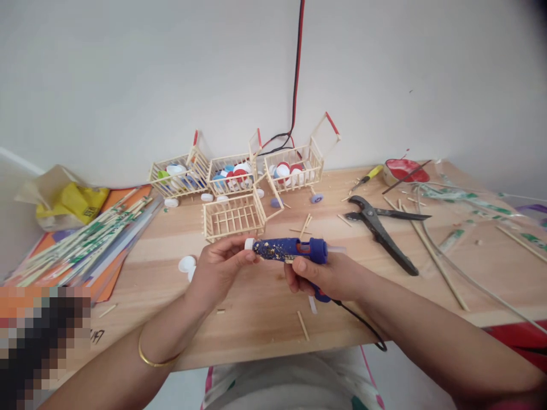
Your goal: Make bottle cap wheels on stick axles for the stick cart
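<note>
My right hand (329, 276) is wrapped round a blue hot glue gun (277, 249), its barrel flecked with pale specks and its front end pointing left. A clear glue stick (339, 249) juts from the back of the gun. Between the fingers of my left hand (220, 265) is a white bottle cap (249, 244), right at the gun's front end; the nozzle itself is hidden. Just beyond my hands sits a small basket of wooden sticks (234, 216). White caps (187, 263) lie to the left of my left hand, partly covered by it.
Three miniature stick carts (177, 173) filled with coloured caps stand along the wall. Pliers (380, 228), a yellow-handled tool (371, 175) and a red-and-white bowl (404, 171) are at right. Bundled sticks (98, 233) lie at left. The gun's black cord (363, 327) hangs toward the table edge.
</note>
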Demonstrator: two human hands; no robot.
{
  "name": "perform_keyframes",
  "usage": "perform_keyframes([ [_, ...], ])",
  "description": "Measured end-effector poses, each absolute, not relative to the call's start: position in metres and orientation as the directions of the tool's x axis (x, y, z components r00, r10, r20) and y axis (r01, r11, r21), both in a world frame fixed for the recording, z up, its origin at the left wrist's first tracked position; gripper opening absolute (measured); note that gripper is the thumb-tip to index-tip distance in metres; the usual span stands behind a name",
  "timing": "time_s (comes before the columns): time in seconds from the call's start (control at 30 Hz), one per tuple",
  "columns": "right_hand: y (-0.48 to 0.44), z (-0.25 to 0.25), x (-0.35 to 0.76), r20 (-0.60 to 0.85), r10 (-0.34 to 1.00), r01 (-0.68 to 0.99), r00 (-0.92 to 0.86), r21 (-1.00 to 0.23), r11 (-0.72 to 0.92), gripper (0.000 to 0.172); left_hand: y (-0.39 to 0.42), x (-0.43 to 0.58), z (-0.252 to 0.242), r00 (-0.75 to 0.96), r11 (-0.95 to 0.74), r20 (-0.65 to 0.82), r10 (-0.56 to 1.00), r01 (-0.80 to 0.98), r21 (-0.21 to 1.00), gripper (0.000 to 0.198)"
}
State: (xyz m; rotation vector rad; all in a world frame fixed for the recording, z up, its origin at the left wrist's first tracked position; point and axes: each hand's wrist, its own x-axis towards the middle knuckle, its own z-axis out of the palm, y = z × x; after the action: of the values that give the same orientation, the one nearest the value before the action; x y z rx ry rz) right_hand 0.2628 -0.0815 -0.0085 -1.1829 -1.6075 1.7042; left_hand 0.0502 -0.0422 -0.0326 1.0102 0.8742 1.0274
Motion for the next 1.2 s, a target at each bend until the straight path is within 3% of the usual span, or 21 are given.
perform_keyframes([
  [0.37,-0.081,-0.020,0.258,-0.248,0.819,-0.074,-0.518,-0.940,-0.332,0.067,-0.046,0.049,-0.022,0.208,-0.007,0.046,0.977,-0.188,0.982,0.028],
  [0.87,-0.083,-0.020,0.249,-0.336,0.788,-0.216,-0.515,-0.839,-0.499,0.072,-0.045,0.046,-0.026,0.206,-0.053,0.093,0.974,-0.190,0.980,0.030],
  [1.03,-0.082,-0.022,0.251,-0.298,0.812,-0.186,-0.503,-0.880,-0.438,0.074,-0.046,0.048,-0.021,0.233,0.012,0.045,0.972,-0.238,0.971,0.031],
  [1.2,-0.075,-0.024,0.263,-0.217,0.809,-0.046,-0.546,-0.956,-0.288,0.068,-0.046,0.048,-0.015,0.321,0.134,-0.044,0.946,-0.263,0.956,0.028],
])
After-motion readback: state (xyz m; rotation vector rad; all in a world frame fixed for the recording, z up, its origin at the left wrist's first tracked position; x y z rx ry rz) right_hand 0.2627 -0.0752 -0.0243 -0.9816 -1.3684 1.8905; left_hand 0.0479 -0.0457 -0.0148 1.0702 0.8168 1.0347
